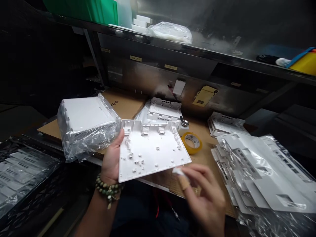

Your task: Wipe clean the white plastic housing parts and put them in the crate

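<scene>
My left hand (113, 161), with a beaded bracelet at the wrist, grips the left edge of a white plastic housing cover (150, 154). The cover is tilted with its inner side up, showing clips and small posts. Just off its lower right corner is my right hand (203, 194), blurred, its thumb and fingers pinched on a small white wad (178, 171) that looks like cloth or paper. A tan strip wraps the thumb. Behind the cover lie a roll of yellow tape (192, 143) and a white bottle with a metal top (184, 123).
Bagged white covers (86, 113) are stacked at left, and more plastic-wrapped covers (266, 171) at right. Other white housings (165, 108) stand at the back on cardboard (123, 98). Overhead runs a metal shelf (209, 54) with a green bin (81, 11). A crate (27, 174) holds bagged parts.
</scene>
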Demonstrator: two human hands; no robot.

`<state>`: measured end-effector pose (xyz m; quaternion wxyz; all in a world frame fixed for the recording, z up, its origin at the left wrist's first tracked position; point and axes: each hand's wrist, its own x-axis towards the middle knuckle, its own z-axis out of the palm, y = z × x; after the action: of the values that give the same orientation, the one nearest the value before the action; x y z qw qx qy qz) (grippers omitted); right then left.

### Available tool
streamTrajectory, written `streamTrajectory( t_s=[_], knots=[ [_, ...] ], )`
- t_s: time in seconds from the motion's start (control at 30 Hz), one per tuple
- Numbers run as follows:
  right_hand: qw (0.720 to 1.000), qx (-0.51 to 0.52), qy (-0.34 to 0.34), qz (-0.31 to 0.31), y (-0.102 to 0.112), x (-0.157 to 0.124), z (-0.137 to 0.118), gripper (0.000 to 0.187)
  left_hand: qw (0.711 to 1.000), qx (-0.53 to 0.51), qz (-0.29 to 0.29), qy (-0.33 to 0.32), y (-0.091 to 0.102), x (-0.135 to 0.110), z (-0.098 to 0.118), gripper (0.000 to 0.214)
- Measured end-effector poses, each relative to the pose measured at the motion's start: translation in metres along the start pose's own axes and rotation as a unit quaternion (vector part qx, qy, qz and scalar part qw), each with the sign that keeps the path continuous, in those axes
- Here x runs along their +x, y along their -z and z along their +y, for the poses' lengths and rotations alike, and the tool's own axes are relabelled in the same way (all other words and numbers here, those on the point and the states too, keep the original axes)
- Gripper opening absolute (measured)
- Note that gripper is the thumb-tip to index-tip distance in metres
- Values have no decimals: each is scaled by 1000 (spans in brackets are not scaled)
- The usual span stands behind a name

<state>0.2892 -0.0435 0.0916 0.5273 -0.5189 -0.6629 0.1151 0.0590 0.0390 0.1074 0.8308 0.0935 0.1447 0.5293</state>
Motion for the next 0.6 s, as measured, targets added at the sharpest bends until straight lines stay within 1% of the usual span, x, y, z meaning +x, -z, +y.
streamTrajectory(
  t_s=[0.07,0.13,0.2,0.27,0.33,0.4,0.5,0.57,0.6],
  knots=[
    [996,-39,-33,73,16,1,21,17,999,-9,-47,14,10,-3,10,65],
    [989,-75,-50,116,27,0,34,14,995,-37,-89,25,16,-6,16,66],
    [988,-82,-49,120,31,-2,38,14,990,-74,-118,27,18,-8,19,64],
    [993,-71,-36,84,29,-4,37,17,987,-104,-121,28,19,-8,18,61],
    [996,-69,-27,44,26,-5,35,20,988,-113,-102,29,17,-9,17,61],
    [996,-79,-29,37,25,-6,35,20,993,-91,-68,25,14,-10,14,60],
    [995,-82,-29,55,27,-6,37,20,999,-30,24,9,6,-12,12,54],
    [996,-87,-6,35,29,-5,40,22,997,-4,75,-5,2,-13,11,52],
    [995,-96,5,21,30,-4,41,22,996,0,86,-12,1,-13,11,53]
  ],
)
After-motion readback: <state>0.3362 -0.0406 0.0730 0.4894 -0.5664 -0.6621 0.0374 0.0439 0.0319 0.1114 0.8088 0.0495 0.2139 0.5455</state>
